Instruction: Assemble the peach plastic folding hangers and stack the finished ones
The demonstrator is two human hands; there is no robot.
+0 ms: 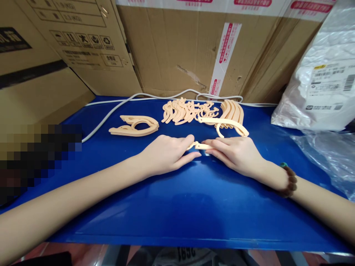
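Over the middle of the blue table, my left hand (166, 154) pinches a small curved cream plastic piece (191, 146) between thumb and fingers. My right hand (237, 154) is closed on a cream plastic hanger arm (203, 146), whose holed end points left and meets the small piece. Fingers hide most of both parts. Just beyond the right hand, a longer curved arm (226, 122) with a hook-shaped part (219, 131) below it shows; whether it joins the held part I cannot tell. Folded cream hangers (135, 126) lie behind my left hand.
Several small wavy pieces (177, 111), a heap of hooks (207, 110) and a stack of curved arms (234, 111) lie at the back. Behind them run a white cable (119, 105) and cardboard boxes (172, 55). A white plastic parcel (318, 85) stands at right.
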